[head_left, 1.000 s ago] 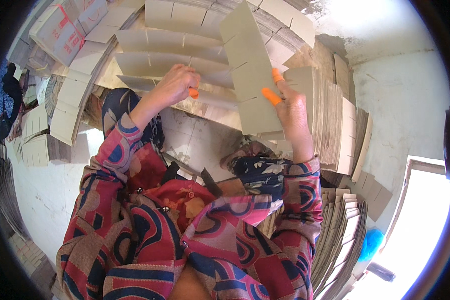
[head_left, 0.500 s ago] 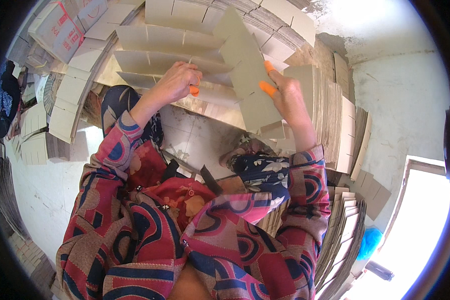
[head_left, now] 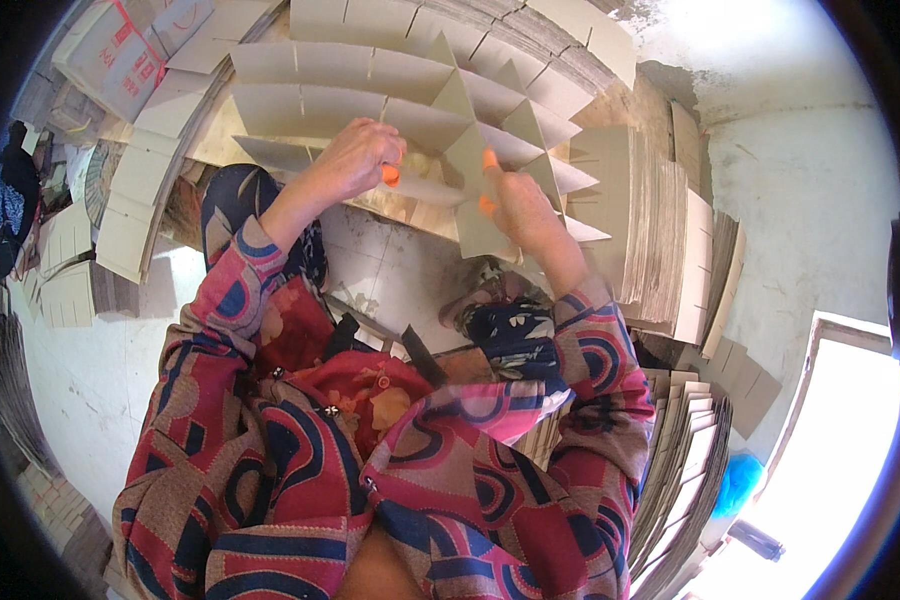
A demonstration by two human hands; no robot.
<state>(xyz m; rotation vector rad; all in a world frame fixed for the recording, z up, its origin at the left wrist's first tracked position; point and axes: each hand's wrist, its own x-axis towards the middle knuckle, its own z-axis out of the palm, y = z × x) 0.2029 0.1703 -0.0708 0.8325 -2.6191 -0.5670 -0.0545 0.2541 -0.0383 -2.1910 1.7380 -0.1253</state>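
Note:
Several long slotted cardboard strips (head_left: 310,108) stand on edge, running left to right in front of me. Two shorter cardboard cross strips cross them on the right side, forming a grid of cells. My right hand (head_left: 530,210), with orange covers on its fingertips, is closed on the near end of the left cross strip (head_left: 465,185). My left hand (head_left: 355,158), also with orange fingertip covers, is closed at the nearest long strips, its fingertips partly hidden. The strip appears to be pinched there.
Stacked slotted cardboard (head_left: 635,215) stands right of the grid, with more piles (head_left: 155,180) on the left and at the far side. A printed carton (head_left: 110,60) sits at far left. More cardboard sheets (head_left: 685,470) stand at lower right, near a blue bag (head_left: 738,487) and a bright doorway.
My right hand has moved left and slightly nearer, bringing the tilted cross strip down across the long strips. The grid cells now show. My left hand has barely moved.

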